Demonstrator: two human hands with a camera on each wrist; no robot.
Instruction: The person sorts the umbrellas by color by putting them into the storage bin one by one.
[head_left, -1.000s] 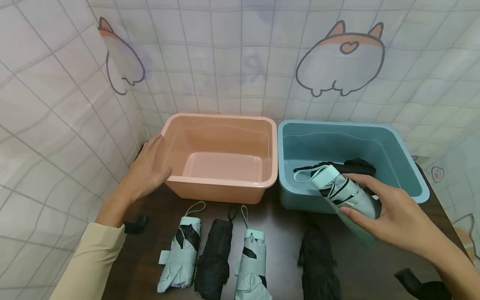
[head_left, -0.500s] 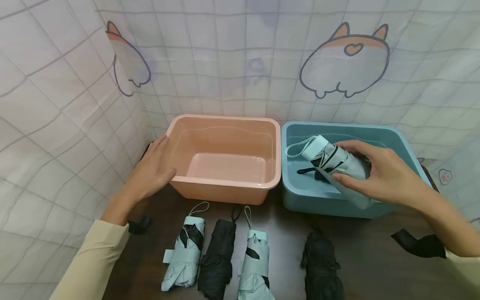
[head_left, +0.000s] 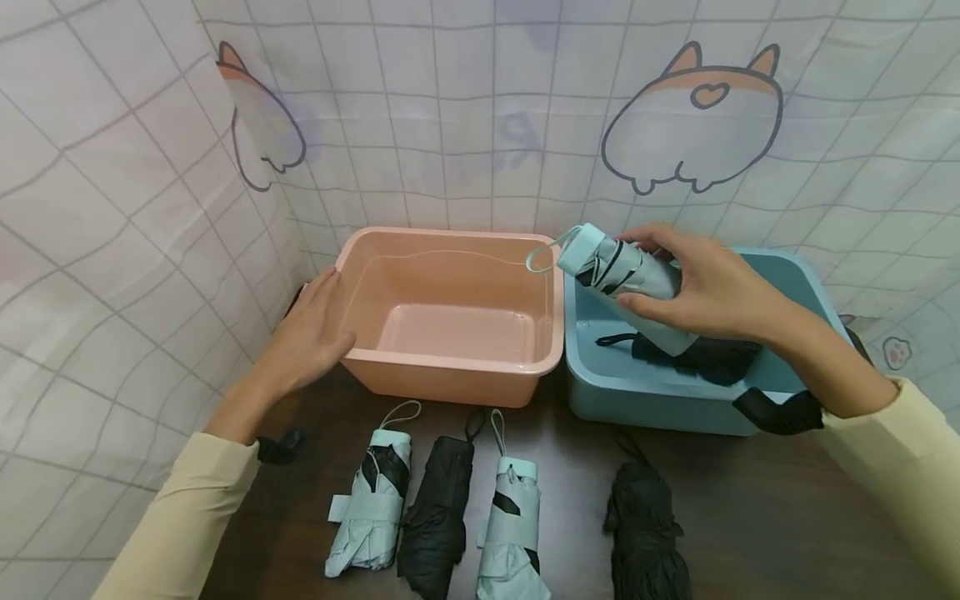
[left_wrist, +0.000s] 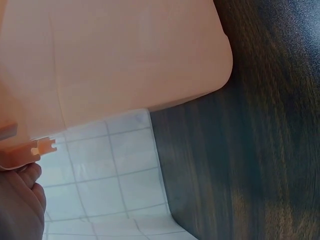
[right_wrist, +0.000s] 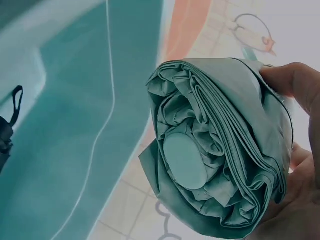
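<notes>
A folded pale green umbrella [head_left: 626, 271] is gripped in my right hand [head_left: 693, 283], tilted above the left part of the blue basin [head_left: 600, 408]. Its wrist loop reaches over the orange basin's right rim. In the right wrist view, the umbrella's rolled end [right_wrist: 210, 150] faces the camera, thumb and fingers round its side. My left hand [head_left: 303, 337] holds the left rim of the orange basin [head_left: 442, 383]; in the left wrist view, curled fingers [left_wrist: 31, 174] sit under that rim. A black umbrella [head_left: 705, 358] lies in the blue basin.
In front of the basins lie a pale green umbrella [head_left: 371, 508], a black umbrella [head_left: 435, 517], another pale green umbrella [head_left: 510, 533] and, farther right, another black umbrella [head_left: 645, 533], all on the dark wooden table [head_left: 570, 500]. A white checked cloth [head_left: 450, 125] hangs behind and at the sides.
My right hand has carried the pale green umbrella up and left, from the blue basin's front toward the orange basin. The left hand keeps its place on the rim.
</notes>
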